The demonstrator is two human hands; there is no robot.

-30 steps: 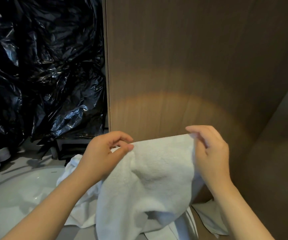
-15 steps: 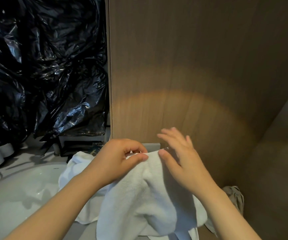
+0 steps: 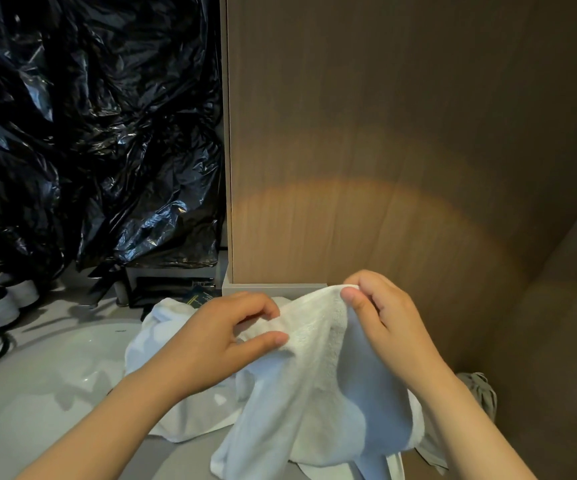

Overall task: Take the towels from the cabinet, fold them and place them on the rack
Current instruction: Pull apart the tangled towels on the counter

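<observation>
White towel (image 3: 314, 393), lower centre of frame: soft, light and limp, so it probably sags between grips. Left hand (image 3: 217, 341) and right hand (image 3: 391, 323) both pinch its top edge — take hold at the corners.

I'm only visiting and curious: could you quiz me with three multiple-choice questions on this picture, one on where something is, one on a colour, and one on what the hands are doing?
1. Where is the black plastic sheeting?
A. left of the wooden panel
B. right of it
C. below it

2. What colour is the towel being held?
A. red
B. white
C. green

3. What are the left hand and right hand doing?
A. both pinching the towel
B. both empty
C. only one holding it

Answers:
1 A: the sheeting fills the picture's left, the panel its right.
2 B: the cloth is plainly white.
3 A: each hand's thumb and fingers pinch the towel's top edge.
</observation>
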